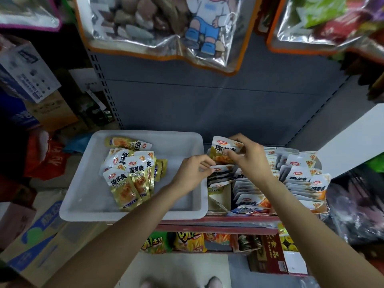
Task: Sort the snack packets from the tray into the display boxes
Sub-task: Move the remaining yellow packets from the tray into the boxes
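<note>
You hold one snack packet [223, 150], white at the top and gold below, just above the back end of the leftmost display box [220, 196], and both of your hands are on it. Your right hand [249, 154] grasps it from the right side, with the fingers [236, 140] curled over its top edge and the thumb on its front. Your left hand [192, 173] reaches over the right rim of the tray and its fingertips pinch the lower left corner of the same packet. Under the packet, this box already has a few gold packets standing in a row, and its front part shows bare cardboard. The two boxes [291, 183] to the right of it are filled with upright packets of the same brand, with blue and orange prints. The white plastic tray [83, 204] stands on the shelf just left of the boxes, touching the first one. Inside it lies a loose pile of gold packets [133, 175], some overlapping, and one more packet [128, 142] lies alone near the back wall of the tray. Above the shelf hang big transparent bags [158, 28] with snacks, and cardboard cartons [39, 242] stand on the floor at the left.
</note>
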`<state>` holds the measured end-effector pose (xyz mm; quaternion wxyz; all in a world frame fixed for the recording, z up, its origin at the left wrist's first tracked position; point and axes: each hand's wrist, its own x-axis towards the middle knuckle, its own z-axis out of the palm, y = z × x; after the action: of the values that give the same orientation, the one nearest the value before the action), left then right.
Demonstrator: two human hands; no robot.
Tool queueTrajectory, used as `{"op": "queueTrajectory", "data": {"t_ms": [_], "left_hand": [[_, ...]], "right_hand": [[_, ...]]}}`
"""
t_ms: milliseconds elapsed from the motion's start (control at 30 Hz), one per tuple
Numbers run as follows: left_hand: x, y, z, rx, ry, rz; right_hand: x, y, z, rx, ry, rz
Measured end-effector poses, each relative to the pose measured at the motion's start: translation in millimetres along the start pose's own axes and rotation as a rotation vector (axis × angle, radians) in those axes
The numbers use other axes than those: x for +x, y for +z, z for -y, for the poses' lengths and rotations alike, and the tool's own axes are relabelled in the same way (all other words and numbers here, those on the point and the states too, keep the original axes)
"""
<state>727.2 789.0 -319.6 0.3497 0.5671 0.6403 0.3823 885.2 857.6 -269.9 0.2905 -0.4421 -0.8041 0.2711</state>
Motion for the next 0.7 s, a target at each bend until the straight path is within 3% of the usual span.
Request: {"op": "queueTrajectory", "data": {"t_ms": [233,400,700], "left_hand": [[1,5,0,0.010,0.001,-0.029],[1,7,2,0.060,0.020,-0.029],[-16,-27,23,0.082,-0.010,-0.163]], "right_hand": [[2,0,-5,-0.026,-0.037,-0.004],[7,8,-21,-0.358,0.019,0.349],[0,35,-1,-0.374,-0.094,0.205]]}}
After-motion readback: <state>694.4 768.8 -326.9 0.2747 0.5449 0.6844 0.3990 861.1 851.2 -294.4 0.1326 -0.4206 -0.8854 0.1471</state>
